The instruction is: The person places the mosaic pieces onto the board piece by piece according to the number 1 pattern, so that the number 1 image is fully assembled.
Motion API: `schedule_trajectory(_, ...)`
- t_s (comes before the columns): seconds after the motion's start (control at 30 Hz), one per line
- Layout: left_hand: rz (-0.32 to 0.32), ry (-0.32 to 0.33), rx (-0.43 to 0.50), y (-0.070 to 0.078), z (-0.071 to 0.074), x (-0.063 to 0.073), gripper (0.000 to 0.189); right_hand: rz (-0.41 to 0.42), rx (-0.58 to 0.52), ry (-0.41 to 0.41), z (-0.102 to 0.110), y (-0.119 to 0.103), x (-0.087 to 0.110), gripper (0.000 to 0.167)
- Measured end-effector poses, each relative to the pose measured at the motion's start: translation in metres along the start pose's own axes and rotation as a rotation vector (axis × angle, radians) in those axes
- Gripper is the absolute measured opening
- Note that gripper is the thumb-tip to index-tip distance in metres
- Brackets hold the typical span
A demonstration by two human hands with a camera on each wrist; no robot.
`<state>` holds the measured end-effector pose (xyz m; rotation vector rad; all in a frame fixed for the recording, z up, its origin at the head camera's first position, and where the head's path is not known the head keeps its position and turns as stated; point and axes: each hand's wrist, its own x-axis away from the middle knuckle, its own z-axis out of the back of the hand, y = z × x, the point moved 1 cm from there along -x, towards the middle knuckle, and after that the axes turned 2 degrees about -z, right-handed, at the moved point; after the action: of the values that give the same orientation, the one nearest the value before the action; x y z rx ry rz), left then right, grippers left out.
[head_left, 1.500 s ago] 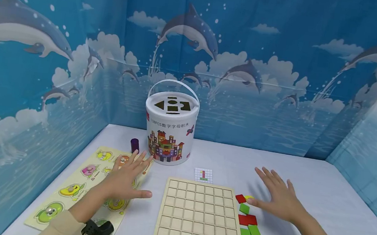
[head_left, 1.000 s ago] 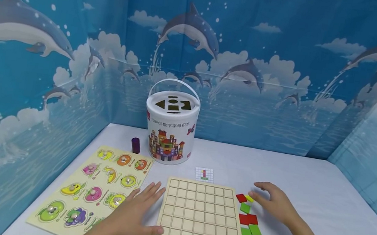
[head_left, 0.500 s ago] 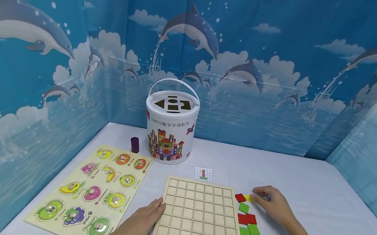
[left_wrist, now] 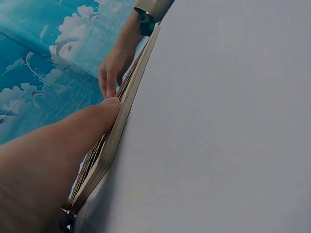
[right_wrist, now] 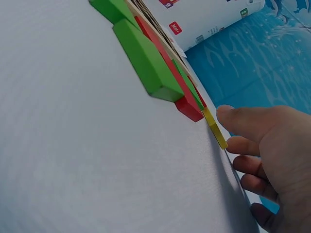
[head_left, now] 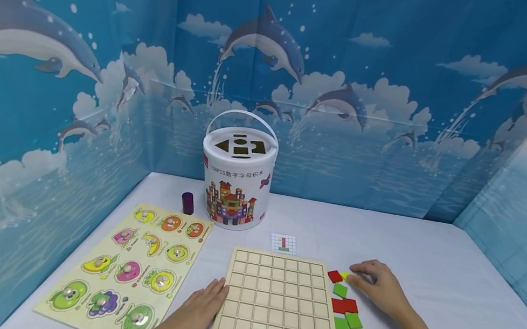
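Along the left edge of a wooden grid board (head_left: pixel 277 299) lies my left hand (head_left: pixel 195 314), its fingers extended against the side. In the left wrist view its thumb (left_wrist: pixel 104 114) touches the board's edge. My right hand (head_left: pixel 383 289) is at the upper right of the board, with thumb and index finger pinching a yellow tile (right_wrist: pixel 215 127) that lies at table level. Its other fingers are loosely bent. Beside the yellow tile are a red tile (head_left: pixel 335 276) and a green tile (head_left: pixel 340 290). Nearer me lie more red tiles (head_left: pixel 345 306) and green tiles (head_left: pixel 341 325).
A small pattern card (head_left: pixel 283 244) lies beyond the board. Behind it stands a white block bucket (head_left: pixel 237 183) with a raised handle, beside a purple cylinder (head_left: pixel 188 203). A fruit knob puzzle (head_left: pixel 134 269) takes up the left side. Dolphin-printed curtains (head_left: pixel 344 141) surround the table.
My left hand has come down from above the fruit puzzle to the board's left edge. My right hand has lowered, and its spread fingers have bent in around the yellow tile.
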<state>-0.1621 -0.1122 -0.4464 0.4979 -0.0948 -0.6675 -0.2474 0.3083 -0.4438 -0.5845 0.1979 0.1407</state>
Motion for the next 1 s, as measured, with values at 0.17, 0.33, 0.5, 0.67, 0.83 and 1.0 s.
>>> schedule_trajectory(0.17, -0.021, -0.003, -0.020, 0.0004, 0.0001, 0.0006, 0.112, 0.025, 0.004, 0.006, 0.0002, 0.0007, 0.0022, 0.034)
schedule_trajectory(0.33, -0.023, -0.009, -0.028, 0.0003, -0.0012, 0.0013, 0.114, 0.030, 0.006, 0.004, 0.0009, -0.0009, 0.0015, 0.027)
schedule_trajectory(0.5, -0.016, -0.014, -0.022, 0.0008, -0.0008, 0.0018, 0.114, 0.004, 0.000, 0.008, 0.0002, -0.0021, -0.0003, 0.022)
schedule_trajectory(0.67, -0.012, -0.012, -0.036, 0.0010, 0.0000, 0.0018, 0.113, -0.044, -0.030, 0.011, -0.0020, -0.0038, -0.0004, 0.023)
schedule_trajectory(0.83, -0.010, -0.016, -0.035, 0.0002, -0.0007, 0.0021, 0.114, -0.058, -0.130, -0.007, -0.0019, -0.0039, -0.0004, 0.019)
schedule_trajectory(1.0, -0.018, -0.018, -0.036, 0.0000, -0.0010, 0.0021, 0.114, -0.088, -0.222, -0.014, -0.0016, -0.0011, 0.0003, 0.018)
